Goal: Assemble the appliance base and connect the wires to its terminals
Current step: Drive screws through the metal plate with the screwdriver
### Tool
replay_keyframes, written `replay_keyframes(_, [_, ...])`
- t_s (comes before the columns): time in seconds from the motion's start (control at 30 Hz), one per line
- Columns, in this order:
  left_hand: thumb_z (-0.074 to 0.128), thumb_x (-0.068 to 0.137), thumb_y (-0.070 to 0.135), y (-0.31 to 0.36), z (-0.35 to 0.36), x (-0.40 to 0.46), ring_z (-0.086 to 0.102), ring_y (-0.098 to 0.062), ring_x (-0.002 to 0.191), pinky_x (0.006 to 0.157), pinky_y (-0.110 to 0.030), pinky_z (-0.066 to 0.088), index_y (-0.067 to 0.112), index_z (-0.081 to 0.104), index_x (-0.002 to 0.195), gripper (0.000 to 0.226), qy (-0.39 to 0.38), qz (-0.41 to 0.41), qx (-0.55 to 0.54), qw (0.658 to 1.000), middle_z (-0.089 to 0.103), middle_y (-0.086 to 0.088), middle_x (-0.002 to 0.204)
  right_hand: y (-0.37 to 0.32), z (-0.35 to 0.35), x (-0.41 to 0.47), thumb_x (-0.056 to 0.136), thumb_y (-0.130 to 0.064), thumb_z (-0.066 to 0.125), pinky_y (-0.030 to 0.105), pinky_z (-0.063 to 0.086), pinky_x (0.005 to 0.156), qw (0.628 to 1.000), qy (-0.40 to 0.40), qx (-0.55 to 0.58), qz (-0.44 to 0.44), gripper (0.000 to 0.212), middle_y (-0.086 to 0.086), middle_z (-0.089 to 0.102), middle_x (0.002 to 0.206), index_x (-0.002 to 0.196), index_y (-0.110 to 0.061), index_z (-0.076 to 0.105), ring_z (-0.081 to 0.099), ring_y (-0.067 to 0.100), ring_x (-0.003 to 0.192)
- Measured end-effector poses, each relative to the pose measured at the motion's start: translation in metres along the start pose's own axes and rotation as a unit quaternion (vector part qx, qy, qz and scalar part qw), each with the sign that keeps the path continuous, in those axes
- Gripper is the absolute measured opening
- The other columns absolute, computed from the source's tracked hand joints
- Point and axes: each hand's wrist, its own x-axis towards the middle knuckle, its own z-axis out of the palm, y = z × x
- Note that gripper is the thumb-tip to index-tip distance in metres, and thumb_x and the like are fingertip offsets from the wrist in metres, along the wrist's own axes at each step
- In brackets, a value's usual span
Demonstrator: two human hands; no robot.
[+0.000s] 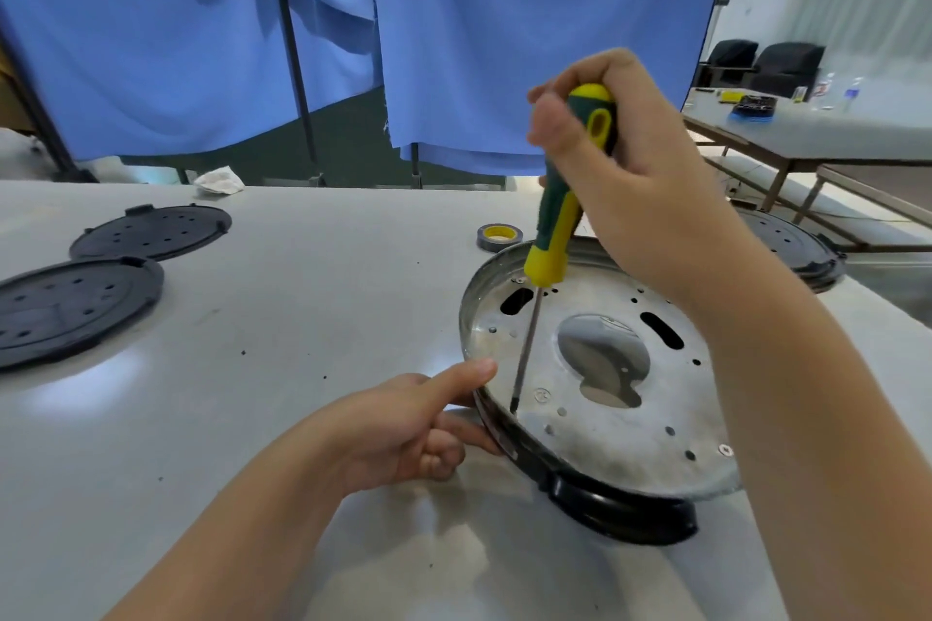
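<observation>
Right now the appliance base (pixel 605 398) lies on the white table (pixel 302 318), towards its right side: a round, shallow metal plate, dull silver, pierced with many small holes, two dark oblong slots and a large keyhole-shaped opening in the middle, seated on a black plastic ring that shows along its near edge. The right hand (pixel 650 177) is clenched round the green and yellow handle of a screwdriver (pixel 555 237), whose tip meets the plate near its left rim. The left hand (pixel 408 429) steadies that rim, thumb on top, fingers (pixel 466 431) curled against the black edge. Two black perforated discs (pixel 85 303) lie well apart at the left; a tape roll (pixel 499 237) sits just behind the base.
</observation>
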Motion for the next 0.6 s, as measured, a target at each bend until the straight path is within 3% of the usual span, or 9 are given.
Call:
replay_keyframes(0.1, [0.085, 0.038, 0.066, 0.0, -0.001, 0.001, 0.036, -0.011, 0.043, 0.048, -0.018, 0.04, 0.013, 0.073, 0.093, 0.077, 0.014, 0.0, -0.014, 1.0, 0.073, -0.022, 0.101, -0.002, -0.005, 0.006, 0.099, -0.017, 0.03, 0.037, 0.055, 0.087, 0.976, -0.063, 0.199, 0.062, 0.029, 0.0, 0.065, 0.109, 0.104, -0.025, 0.057, 0.067, 0.012, 0.095])
replay_keyframes(0.2, [0.079, 0.044, 0.066, 0.001, -0.002, 0.002, 0.038, -0.011, 0.043, 0.046, -0.018, 0.041, 0.011, 0.068, 0.097, 0.077, 0.025, -0.01, -0.015, 1.0, 0.073, -0.022, 0.103, -0.004, -0.011, 0.002, 0.093, -0.009, 0.041, 0.036, 0.054, 0.091, 0.95, -0.105, 0.291, 0.035, 0.032, 0.001, 0.068, 0.109, 0.116, -0.019, 0.061, 0.067, 0.016, 0.101])
replay_keyframes(0.33, [0.083, 0.041, 0.067, 0.0, -0.002, 0.003, 0.036, -0.01, 0.044, 0.046, -0.018, 0.042, 0.013, 0.07, 0.097, 0.078, 0.021, -0.007, -0.012, 1.0, 0.073, -0.023, 0.103, -0.006, -0.005, -0.005, 0.086, -0.028, 0.069, 0.018, 0.05, 0.077, 0.995, -0.004, 0.092, -0.049, 0.019, -0.003, 0.054, 0.089, 0.103, -0.022, 0.062, 0.054, 0.002, 0.078])
replay_keyframes(0.4, [0.084, 0.041, 0.066, 0.0, -0.002, 0.003, 0.035, -0.01, 0.044, 0.047, -0.018, 0.042, 0.014, 0.069, 0.096, 0.078, 0.019, -0.008, -0.012, 1.0, 0.073, -0.022, 0.103, -0.006, 0.0, -0.005, 0.09, -0.037, 0.063, 0.014, 0.048, 0.072, 0.998, 0.027, 0.027, -0.056, 0.016, -0.001, 0.046, 0.093, 0.1, -0.025, 0.06, 0.049, 0.0, 0.079])
replay_keyframes(0.47, [0.082, 0.043, 0.065, 0.0, -0.002, 0.003, 0.034, -0.01, 0.044, 0.046, -0.018, 0.042, 0.012, 0.066, 0.1, 0.079, 0.025, -0.012, -0.014, 1.0, 0.073, -0.022, 0.103, -0.007, 0.003, -0.006, 0.099, -0.033, 0.045, 0.011, 0.046, 0.076, 0.998, 0.016, 0.031, -0.053, 0.017, -0.008, 0.045, 0.097, 0.107, -0.026, 0.057, 0.049, -0.004, 0.085])
replay_keyframes(0.53, [0.081, 0.044, 0.065, 0.0, -0.002, 0.004, 0.034, -0.01, 0.045, 0.046, -0.018, 0.041, 0.011, 0.064, 0.103, 0.081, 0.03, -0.015, -0.015, 0.999, 0.073, -0.022, 0.103, -0.007, 0.002, -0.006, 0.099, -0.02, 0.033, 0.025, 0.051, 0.086, 0.996, -0.016, 0.089, -0.022, 0.028, -0.009, 0.053, 0.1, 0.115, -0.022, 0.057, 0.056, 0.007, 0.092])
replay_keyframes(0.6, [0.081, 0.043, 0.065, 0.0, -0.002, 0.004, 0.033, -0.01, 0.045, 0.046, -0.018, 0.041, 0.011, 0.064, 0.104, 0.083, 0.032, -0.015, -0.014, 0.999, 0.073, -0.023, 0.103, -0.009, -0.001, -0.005, 0.096, -0.01, 0.038, 0.044, 0.052, 0.089, 0.99, -0.028, 0.136, -0.013, 0.029, -0.002, 0.064, 0.102, 0.115, -0.019, 0.059, 0.061, 0.026, 0.097])
